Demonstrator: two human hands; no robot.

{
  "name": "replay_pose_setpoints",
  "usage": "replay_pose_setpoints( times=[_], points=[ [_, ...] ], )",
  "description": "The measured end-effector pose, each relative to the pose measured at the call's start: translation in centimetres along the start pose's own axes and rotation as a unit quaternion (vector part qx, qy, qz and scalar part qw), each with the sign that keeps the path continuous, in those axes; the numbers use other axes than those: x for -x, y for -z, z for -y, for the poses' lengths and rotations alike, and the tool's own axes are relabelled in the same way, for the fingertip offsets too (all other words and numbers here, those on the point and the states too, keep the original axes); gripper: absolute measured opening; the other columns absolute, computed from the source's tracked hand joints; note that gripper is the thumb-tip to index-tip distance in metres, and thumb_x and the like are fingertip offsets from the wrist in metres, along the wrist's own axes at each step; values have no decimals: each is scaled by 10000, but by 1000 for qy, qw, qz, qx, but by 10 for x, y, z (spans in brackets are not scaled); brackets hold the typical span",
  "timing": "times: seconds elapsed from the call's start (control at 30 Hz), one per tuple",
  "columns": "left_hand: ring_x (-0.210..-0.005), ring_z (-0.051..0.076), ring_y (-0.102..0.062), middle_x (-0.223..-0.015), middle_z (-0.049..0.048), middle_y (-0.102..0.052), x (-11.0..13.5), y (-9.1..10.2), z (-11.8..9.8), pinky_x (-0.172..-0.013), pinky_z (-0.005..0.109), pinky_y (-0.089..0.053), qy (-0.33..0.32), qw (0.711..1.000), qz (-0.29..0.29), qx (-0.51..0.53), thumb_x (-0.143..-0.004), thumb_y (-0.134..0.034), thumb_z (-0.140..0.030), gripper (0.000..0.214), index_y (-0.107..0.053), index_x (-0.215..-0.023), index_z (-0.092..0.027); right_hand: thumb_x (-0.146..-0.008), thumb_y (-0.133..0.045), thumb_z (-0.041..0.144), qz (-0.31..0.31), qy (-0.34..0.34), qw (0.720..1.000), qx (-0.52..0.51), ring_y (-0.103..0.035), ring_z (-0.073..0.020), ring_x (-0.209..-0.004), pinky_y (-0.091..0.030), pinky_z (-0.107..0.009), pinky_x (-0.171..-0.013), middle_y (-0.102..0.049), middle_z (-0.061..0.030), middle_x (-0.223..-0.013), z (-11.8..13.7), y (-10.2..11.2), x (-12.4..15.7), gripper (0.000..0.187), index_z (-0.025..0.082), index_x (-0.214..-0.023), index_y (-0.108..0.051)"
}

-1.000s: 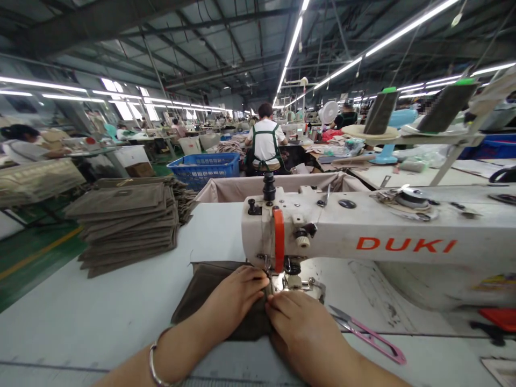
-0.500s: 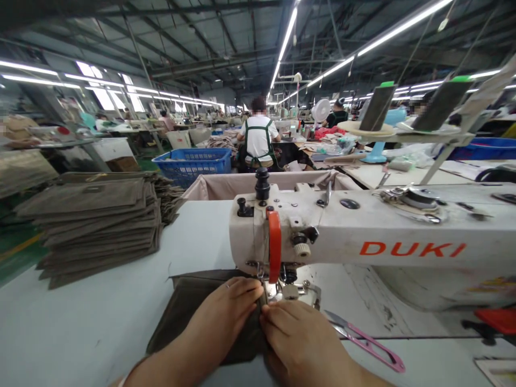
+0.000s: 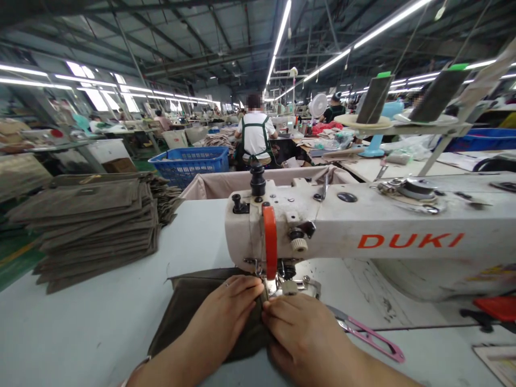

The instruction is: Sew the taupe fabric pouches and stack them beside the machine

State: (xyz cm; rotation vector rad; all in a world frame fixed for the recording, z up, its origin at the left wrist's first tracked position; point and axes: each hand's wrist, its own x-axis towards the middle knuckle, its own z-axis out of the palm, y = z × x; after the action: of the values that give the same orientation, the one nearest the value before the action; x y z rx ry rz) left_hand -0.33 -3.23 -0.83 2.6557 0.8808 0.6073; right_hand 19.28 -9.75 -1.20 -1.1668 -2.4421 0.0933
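A dark olive-brown fabric piece [image 3: 189, 301] lies on the table, its right edge close to the needle area of the white sewing machine [image 3: 322, 231]. My left hand [image 3: 229, 306] presses on it from above, fingers together and fingertips beside the presser foot. Just below and to the right, my right hand [image 3: 300, 330] pinches the fabric's right edge between closed fingers. The needle tip is hidden behind the orange guard [image 3: 270, 242] and the fingertips. Pink-handled thread snips [image 3: 373, 338] lie to the right of my right hand.
A stack of dark folded fabric pieces [image 3: 97, 226] stands on the table's left. Behind the machine is a cloth-lined bin [image 3: 217, 183], with a blue basket [image 3: 189, 161] beyond it. A person [image 3: 255, 131] sits facing away. Thread cones [image 3: 374, 99] stand at upper right.
The whole view has shifted slightly, with the machine appearing a little further left and higher. Both hands keep nearly the same hold on the fabric, whose lower edge has shifted slightly.
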Motion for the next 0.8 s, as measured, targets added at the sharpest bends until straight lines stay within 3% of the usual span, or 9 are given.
replay_pose_setpoints(
  times=[0.1,0.3,0.57,0.8],
  points=[
    [-1144,228,-614,-1218,68,-675,1,-1,-4,-1060,385,-477,21,1000,-3,-6,-915,-507,-88,342,-638,-1210,-202,-795,-589,176,-6,-2,1000,-3,-665,-241,-914,-558,-366,-812,-728,-79,-995,0,1,2,255,131,-1015,-708],
    [-1122,224,-626,-1215,63,-675,1,4,0,-1019,352,-506,-11,1000,-2,-9,-911,-523,-95,329,-628,-1203,-204,-785,-589,159,-45,41,998,27,-673,-243,-889,-564,-343,-805,-729,-95,-935,-3,-13,3,203,111,-941,-710],
    [-1115,217,-611,-1208,54,-661,-1,3,5,-1017,394,-503,-27,1000,-1,-15,-931,-497,-74,330,-585,-1220,-207,-772,-577,133,-55,28,998,27,-657,-242,-938,-561,-350,-822,-723,-102,-974,-4,-12,2,218,136,-953,-698],
    [-1130,202,-599,-1228,38,-648,3,5,4,-1018,377,-499,-41,999,-1,5,-934,-477,-58,349,-561,-1229,-223,-752,-563,135,-83,63,994,27,-674,-234,-881,-570,-323,-781,-724,-94,-911,-4,-21,4,214,139,-921,-695]
  ],
)
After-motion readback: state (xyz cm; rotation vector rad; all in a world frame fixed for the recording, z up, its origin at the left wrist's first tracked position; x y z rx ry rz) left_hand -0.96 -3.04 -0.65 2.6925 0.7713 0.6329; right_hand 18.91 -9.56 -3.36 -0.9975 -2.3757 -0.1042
